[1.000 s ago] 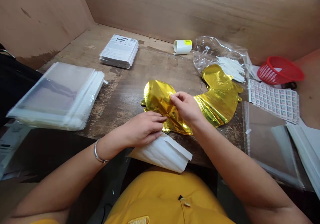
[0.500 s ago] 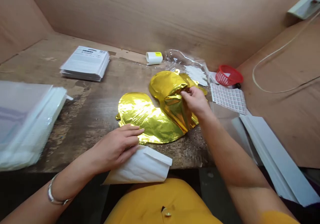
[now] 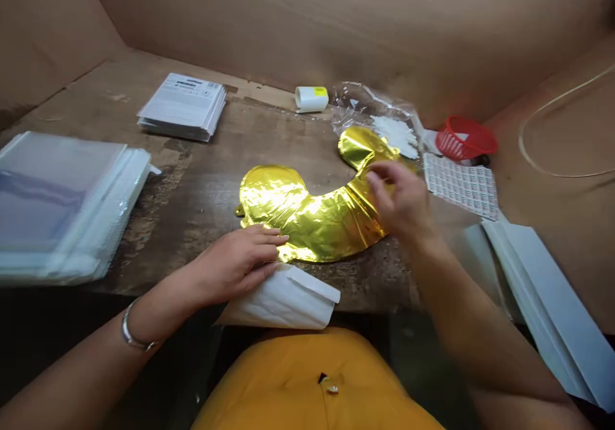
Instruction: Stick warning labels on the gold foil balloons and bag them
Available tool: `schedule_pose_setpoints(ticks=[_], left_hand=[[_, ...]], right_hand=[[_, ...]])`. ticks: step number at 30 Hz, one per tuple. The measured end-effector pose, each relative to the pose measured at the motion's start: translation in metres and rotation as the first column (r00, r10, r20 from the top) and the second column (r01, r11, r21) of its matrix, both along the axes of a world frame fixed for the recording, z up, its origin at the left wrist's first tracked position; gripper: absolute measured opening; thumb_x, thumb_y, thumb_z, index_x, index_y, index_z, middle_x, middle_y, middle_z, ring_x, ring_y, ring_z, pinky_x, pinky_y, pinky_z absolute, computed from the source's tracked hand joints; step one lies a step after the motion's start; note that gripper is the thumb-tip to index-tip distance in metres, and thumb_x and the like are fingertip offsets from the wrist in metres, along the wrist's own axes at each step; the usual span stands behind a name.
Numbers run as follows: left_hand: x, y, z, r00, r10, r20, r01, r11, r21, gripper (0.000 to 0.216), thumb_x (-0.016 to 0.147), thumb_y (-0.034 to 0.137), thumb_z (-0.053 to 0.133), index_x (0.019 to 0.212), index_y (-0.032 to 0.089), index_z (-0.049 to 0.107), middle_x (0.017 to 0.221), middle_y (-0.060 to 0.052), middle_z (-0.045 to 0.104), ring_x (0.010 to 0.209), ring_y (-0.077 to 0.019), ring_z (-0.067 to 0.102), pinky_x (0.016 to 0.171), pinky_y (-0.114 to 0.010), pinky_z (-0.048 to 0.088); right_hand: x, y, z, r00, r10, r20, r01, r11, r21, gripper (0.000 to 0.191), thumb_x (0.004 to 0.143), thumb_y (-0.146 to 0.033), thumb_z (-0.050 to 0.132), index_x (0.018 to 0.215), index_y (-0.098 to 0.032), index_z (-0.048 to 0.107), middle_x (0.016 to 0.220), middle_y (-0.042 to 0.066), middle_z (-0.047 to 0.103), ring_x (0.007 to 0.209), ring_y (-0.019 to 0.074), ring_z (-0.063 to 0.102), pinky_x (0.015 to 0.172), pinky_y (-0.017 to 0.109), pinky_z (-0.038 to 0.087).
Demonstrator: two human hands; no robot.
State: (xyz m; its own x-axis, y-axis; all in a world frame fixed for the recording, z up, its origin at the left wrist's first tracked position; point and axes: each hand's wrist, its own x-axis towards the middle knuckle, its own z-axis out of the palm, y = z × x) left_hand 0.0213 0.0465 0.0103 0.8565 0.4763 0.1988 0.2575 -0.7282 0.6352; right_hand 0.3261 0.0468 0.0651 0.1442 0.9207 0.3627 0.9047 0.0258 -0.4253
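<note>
At the left end of the table (image 3: 206, 206), a stack of clear plastic sleeves (image 3: 62, 193) lies along the front edge. Farther back, nearer the rear edge, sits a stack of printed cards (image 3: 180, 103). My left grip (image 3: 235, 260), with a silver bangle (image 3: 131, 327) at the wrist, lies palm down, fingers extended and clamped on nothing; the fingertips rest at the near rim of the gold foil balloon (image 3: 327, 222) and the thumb lies over a white paper sheet (image 3: 288, 302), which overhangs the front edge. The balloon spreads flat in a curve across the table's middle, toward the front. Behind it, by the rear edge, are a white roll (image 3: 307, 100) and a clear plastic bag (image 3: 353, 100) with white strips (image 3: 396, 135). My right grip (image 3: 403, 196) is blurred over the balloon's right part, thumb and fingers near each other; I cannot tell whether they pinch the foil. Beyond it are a sticker sheet (image 3: 461, 185) and, toward the rear right corner, a red basket (image 3: 468, 138).
</note>
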Motion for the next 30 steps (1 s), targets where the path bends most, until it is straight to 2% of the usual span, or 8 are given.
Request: schedule_pose_setpoints(ticks=[3,6,9,12,14,17,23,30], left_hand=[[-0.002,-0.014,0.013,0.984,0.165,0.073,-0.145,0.964,-0.222,0.019,0.092,0.028,0.051,0.091,0.019,0.068,0.111,-0.007,0.071,0.101,-0.0198,0.065,0.089,-0.031,0.05],[-0.001,-0.032,0.021,0.901,0.429,0.065,-0.319,0.757,-0.571,0.021,0.089,0.034,0.056,0.087,0.018,0.069,0.085,-0.002,0.072,0.078,-0.0157,0.065,0.069,-0.024,0.05],[0.0,-0.046,0.017,0.822,0.567,0.05,-0.305,0.513,-0.802,0.022,0.081,0.038,0.066,0.08,0.016,0.067,0.078,0.0,0.068,0.071,-0.0137,0.061,0.064,-0.022,0.048],[0.001,-0.052,0.01,0.767,0.64,0.038,-0.293,0.402,-0.868,0.023,0.076,0.037,0.07,0.074,0.015,0.064,0.072,0.001,0.064,0.064,-0.0108,0.057,0.061,-0.021,0.046],[0.003,-0.054,0.007,0.739,0.673,0.026,-0.304,0.369,-0.878,0.023,0.074,0.037,0.071,0.071,0.015,0.063,0.067,0.002,0.062,0.06,-0.0097,0.054,0.058,-0.021,0.044],[0.005,-0.056,0.008,0.719,0.695,0.033,-0.29,0.342,-0.894,0.023,0.073,0.036,0.072,0.071,0.015,0.063,0.067,0.002,0.062,0.06,-0.0098,0.054,0.059,-0.021,0.045],[0.009,-0.062,0.009,0.704,0.706,0.083,-0.295,0.397,-0.869,0.018,0.076,0.032,0.07,0.075,0.015,0.066,0.073,-0.001,0.065,0.066,-0.0116,0.058,0.062,-0.022,0.048],[0.009,-0.064,0.003,0.708,0.701,0.088,-0.326,0.435,-0.84,0.017,0.078,0.032,0.067,0.078,0.015,0.067,0.075,-0.002,0.067,0.069,-0.0134,0.059,0.062,-0.023,0.05]], right_hand=[[-0.064,-0.056,0.003,0.899,0.42,-0.126,-0.438,0.844,-0.309,0.03,0.085,-0.04,0.061,0.106,-0.019,0.065,0.101,0.008,0.069,0.092,0.0204,0.063,0.08,0.032,0.047],[-0.089,-0.082,-0.001,0.869,0.409,-0.278,-0.494,0.756,-0.43,0.02,0.088,-0.035,0.057,0.079,-0.019,0.063,0.071,0.0,0.063,0.064,0.0132,0.056,0.058,0.025,0.042],[-0.081,-0.075,-0.01,0.862,0.342,-0.374,-0.499,0.7,-0.511,0.028,0.088,-0.035,0.056,0.065,-0.019,0.055,0.058,-0.004,0.052,0.053,0.0095,0.046,0.048,0.022,0.034],[-0.069,-0.063,-0.008,0.829,0.388,-0.403,-0.559,0.59,-0.583,0.023,0.085,-0.04,0.06,0.073,-0.02,0.063,0.064,-0.003,0.06,0.055,0.0107,0.052,0.048,0.022,0.038],[-0.07,-0.062,0.0,0.856,0.438,-0.274,-0.515,0.687,-0.512,0.021,0.084,-0.041,0.062,0.09,-0.022,0.067,0.08,0.001,0.068,0.069,0.0157,0.061,0.059,0.026,0.047],[-0.089,-0.07,0.01,0.913,0.407,0.027,-0.397,0.902,-0.168,0.019,0.087,-0.034,0.06,0.101,-0.022,0.066,0.097,0.008,0.07,0.09,0.0236,0.063,0.08,0.038,0.05],[-0.13,-0.077,-0.007,0.885,0.465,-0.023,-0.465,0.882,-0.083,0.013,0.091,-0.026,0.056,0.091,-0.018,0.067,0.088,0.006,0.07,0.082,0.0189,0.063,0.075,0.032,0.05],[-0.13,-0.075,-0.02,0.885,0.466,0.019,-0.466,0.885,0.017,0.012,0.09,-0.023,0.058,0.087,-0.019,0.069,0.084,0.003,0.073,0.077,0.0163,0.064,0.073,0.03,0.047]])
